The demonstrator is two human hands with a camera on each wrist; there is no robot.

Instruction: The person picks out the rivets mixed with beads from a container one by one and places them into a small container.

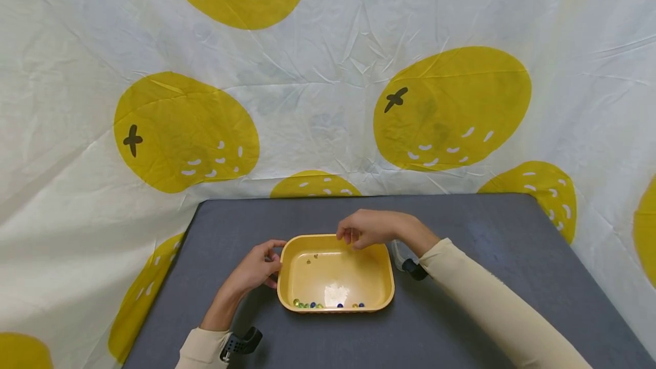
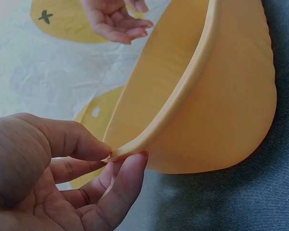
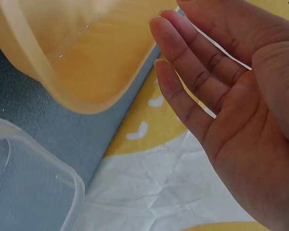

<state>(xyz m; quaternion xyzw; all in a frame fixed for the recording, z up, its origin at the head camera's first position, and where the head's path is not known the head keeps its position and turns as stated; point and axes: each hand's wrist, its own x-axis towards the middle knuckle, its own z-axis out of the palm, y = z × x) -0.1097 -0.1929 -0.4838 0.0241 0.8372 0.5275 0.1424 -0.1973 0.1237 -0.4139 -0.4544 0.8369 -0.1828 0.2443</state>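
A yellow plastic basin (image 1: pixel 335 281) stands on the table, with several glass marbles (image 1: pixel 312 305), blue and yellow-green, lined up along its near wall. Two tiny yellowish pieces (image 1: pixel 308 262) lie farther up its floor. My left hand (image 1: pixel 258 265) pinches the basin's left rim between thumb and finger; the left wrist view shows the pinched rim (image 2: pixel 130 147) up close. Over the far right rim hovers my right hand (image 1: pixel 373 228), palm down, fingers loosely bent and nothing visible among them. In the right wrist view, its fingers (image 3: pixel 188 62) are apart from the basin (image 3: pixel 91 108).
Close to the basin's right side sits a clear plastic container (image 1: pixel 402 255), partly hidden by the right wrist; its rim (image 3: pixel 79 192) shows in the right wrist view. A dark grey cloth covers the table (image 1: pixel 461 323). Behind hangs a white curtain (image 1: pixel 318 124) with yellow fruit prints.
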